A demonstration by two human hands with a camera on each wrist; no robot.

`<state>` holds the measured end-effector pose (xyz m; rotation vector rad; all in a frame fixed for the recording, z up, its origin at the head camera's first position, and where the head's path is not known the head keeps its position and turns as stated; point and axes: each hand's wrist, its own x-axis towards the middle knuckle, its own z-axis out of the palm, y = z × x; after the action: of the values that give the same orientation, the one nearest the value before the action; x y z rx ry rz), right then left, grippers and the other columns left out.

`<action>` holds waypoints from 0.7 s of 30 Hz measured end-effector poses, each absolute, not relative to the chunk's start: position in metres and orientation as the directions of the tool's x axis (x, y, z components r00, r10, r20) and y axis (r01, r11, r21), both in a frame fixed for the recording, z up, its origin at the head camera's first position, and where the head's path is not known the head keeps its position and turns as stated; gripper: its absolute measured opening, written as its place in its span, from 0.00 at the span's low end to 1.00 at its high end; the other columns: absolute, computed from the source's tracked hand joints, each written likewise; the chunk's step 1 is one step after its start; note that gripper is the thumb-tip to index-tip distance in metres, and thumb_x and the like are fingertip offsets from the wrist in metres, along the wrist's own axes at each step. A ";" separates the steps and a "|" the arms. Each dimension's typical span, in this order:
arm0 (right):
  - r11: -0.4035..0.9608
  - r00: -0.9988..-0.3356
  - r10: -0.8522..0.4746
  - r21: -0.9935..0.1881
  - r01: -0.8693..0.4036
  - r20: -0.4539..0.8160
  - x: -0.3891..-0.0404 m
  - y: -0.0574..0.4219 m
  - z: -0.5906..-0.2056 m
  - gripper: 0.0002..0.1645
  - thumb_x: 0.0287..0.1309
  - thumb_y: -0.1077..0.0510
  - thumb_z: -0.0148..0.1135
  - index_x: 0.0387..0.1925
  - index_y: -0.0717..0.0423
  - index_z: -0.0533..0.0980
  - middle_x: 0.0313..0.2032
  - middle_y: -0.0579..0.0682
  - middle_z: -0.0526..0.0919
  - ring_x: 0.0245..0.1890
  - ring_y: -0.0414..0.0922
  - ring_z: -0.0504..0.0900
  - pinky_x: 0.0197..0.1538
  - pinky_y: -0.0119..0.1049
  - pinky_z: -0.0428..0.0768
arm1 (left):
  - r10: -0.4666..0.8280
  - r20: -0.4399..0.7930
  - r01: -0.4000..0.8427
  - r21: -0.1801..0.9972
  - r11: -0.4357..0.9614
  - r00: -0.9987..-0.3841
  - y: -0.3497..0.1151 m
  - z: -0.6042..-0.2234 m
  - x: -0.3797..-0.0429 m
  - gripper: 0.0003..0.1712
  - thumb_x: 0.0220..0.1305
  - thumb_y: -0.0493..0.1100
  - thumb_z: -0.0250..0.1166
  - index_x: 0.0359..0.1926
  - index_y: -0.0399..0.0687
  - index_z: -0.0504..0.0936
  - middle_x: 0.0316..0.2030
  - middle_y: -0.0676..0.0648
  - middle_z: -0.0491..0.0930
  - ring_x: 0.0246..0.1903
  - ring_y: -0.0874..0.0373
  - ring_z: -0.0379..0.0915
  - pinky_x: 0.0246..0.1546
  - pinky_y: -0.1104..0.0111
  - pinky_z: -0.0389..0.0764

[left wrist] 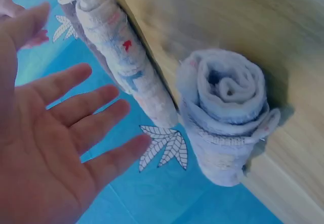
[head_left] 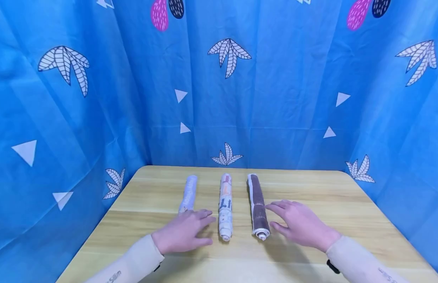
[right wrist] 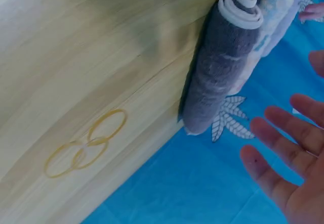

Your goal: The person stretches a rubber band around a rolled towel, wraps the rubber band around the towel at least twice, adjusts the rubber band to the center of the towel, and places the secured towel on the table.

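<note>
The left hand [head_left: 181, 234], pale roll [head_left: 189, 192] at its twelve o'clock, and right hand [head_left: 301, 225], dark roll [head_left: 259, 208] at its ten, are held spread and empty, contact uncertain; both rolls are best gripped lightly.

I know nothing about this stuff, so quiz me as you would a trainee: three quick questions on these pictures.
1. Count: how many rolled towels lie on the table?
2. True or false: the left grip is clenched round the middle towel.
3. Fill in: in the right wrist view, thin yellow ____ lie on the table.

Key:
1. Three.
2. False; its fingers are spread and hold nothing.
3. Loops, apparently rubber bands.
</note>
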<state>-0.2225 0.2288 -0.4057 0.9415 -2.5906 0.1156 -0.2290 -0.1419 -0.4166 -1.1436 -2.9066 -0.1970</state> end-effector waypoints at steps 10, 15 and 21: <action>0.809 -0.754 -0.556 0.019 -0.588 0.351 -0.231 0.249 -0.405 0.14 0.59 0.50 0.69 0.46 0.48 0.84 0.44 0.47 0.88 0.42 0.47 0.88 0.46 0.47 0.85 | 0.547 0.222 0.578 0.109 0.809 -0.807 -0.160 -0.416 -0.264 0.24 0.64 0.55 0.67 0.55 0.47 0.84 0.49 0.48 0.86 0.46 0.53 0.85 0.45 0.57 0.84; 0.833 -0.785 -0.517 -0.011 -0.554 0.342 -0.238 0.259 -0.407 0.12 0.60 0.52 0.69 0.45 0.49 0.84 0.43 0.46 0.88 0.41 0.47 0.88 0.45 0.47 0.85 | 0.408 0.224 0.446 0.158 0.881 -0.885 -0.169 -0.417 -0.288 0.22 0.64 0.53 0.67 0.53 0.45 0.84 0.45 0.45 0.86 0.36 0.57 0.81 0.40 0.58 0.84; 0.864 -0.838 -0.468 -0.056 -0.501 0.279 -0.239 0.270 -0.416 0.14 0.61 0.50 0.68 0.46 0.49 0.84 0.46 0.47 0.88 0.43 0.49 0.88 0.46 0.50 0.85 | 0.309 0.183 0.346 0.221 0.912 -0.933 -0.178 -0.423 -0.306 0.20 0.64 0.49 0.67 0.51 0.41 0.83 0.36 0.48 0.83 0.27 0.60 0.72 0.28 0.65 0.76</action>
<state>-0.2394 0.2701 -0.4162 0.7361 -2.7809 0.1840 -0.3055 -0.1777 -0.4231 -0.5048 -2.9303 -0.3778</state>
